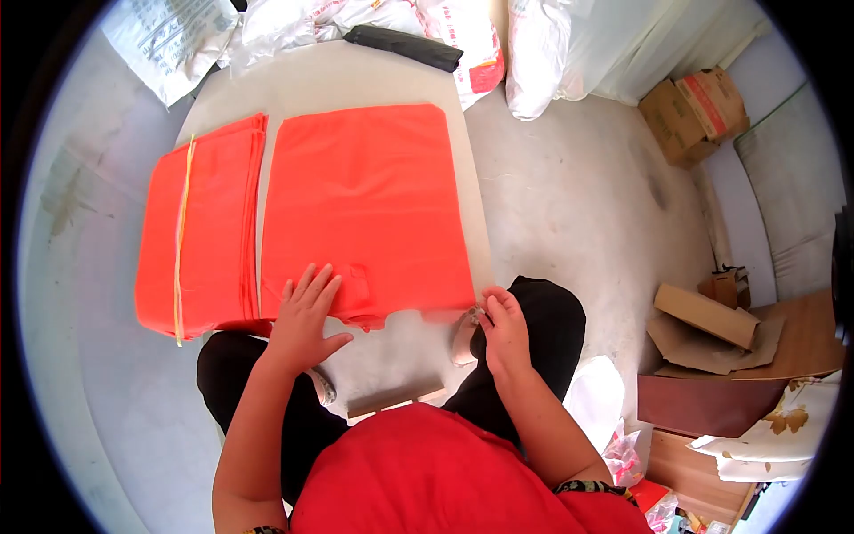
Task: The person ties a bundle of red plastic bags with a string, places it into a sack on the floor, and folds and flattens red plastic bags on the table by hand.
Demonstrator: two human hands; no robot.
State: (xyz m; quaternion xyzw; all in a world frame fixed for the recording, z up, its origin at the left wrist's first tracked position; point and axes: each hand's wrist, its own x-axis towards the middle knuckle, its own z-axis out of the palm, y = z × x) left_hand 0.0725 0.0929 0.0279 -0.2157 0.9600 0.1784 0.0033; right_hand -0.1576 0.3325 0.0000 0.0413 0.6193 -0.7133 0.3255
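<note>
A flat stack of red plastic bags lies on the pale table in front of me. My left hand rests with fingers spread on its near left edge, beside a small crumpled fold. At the near right corner is my right hand, its thumb and fingers pressed together. Whether the corner of a bag is between those fingertips I cannot tell. Left of the stack lies a second, folded red bundle, with a yellow string running lengthwise across it.
A black rolled bag lies at the table's far edge, before white printed sacks. Cardboard boxes stand at the back right. An opened carton sits on a brown cabinet to my right. My knees flank the table's near end.
</note>
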